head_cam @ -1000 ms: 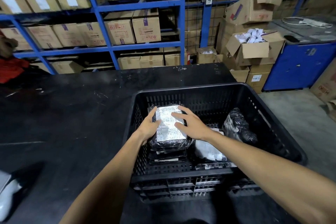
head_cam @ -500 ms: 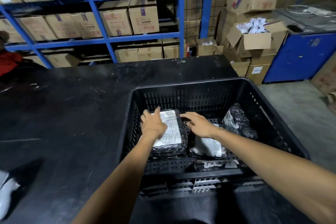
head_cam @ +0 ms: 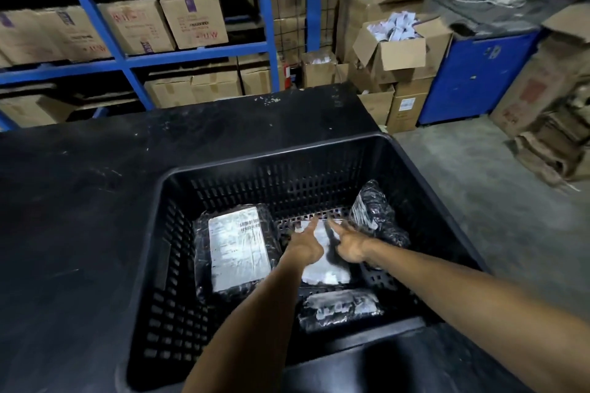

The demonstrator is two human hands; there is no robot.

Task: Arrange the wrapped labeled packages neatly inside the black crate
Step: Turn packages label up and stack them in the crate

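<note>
1. Black plastic crate (head_cam: 424, 188) with slotted walls stands on a dark desk (head_cam: 79, 217), at the right near part of it.
2. Four wrapped labeled packages lie inside the crate.
3. One large package (head_cam: 236, 252) lies flat at the left side of the crate floor, its white label facing up.
4. A middle package (head_cam: 322, 271) with a pale label lies just right of the large one, and both hands are over it.
5. The left hand (head_cam: 305, 244) rests on the left part of this middle package, with the fingers stretched toward the far wall; its grip is released and flat, not closed around anything.
6. The right hand (head_cam: 349, 244) touches the right part of the same package, the index finger pointing far and left; I cannot tell if the other fingers grasp the edge of it.
7. A small package (head_cam: 343, 308) lies near the front wall, just near of the middle package.
8. A dark package (head_cam: 376, 214) leans tilted in the far right corner, beside the right hand.
9. Behind the desk stand blue shelves (head_cam: 198, 51) with cardboard boxes (head_cam: 191, 19); at the far right there is an open box (head_cam: 402, 48) with white papers and a blue cabinet (head_cam: 475, 76).
</note>
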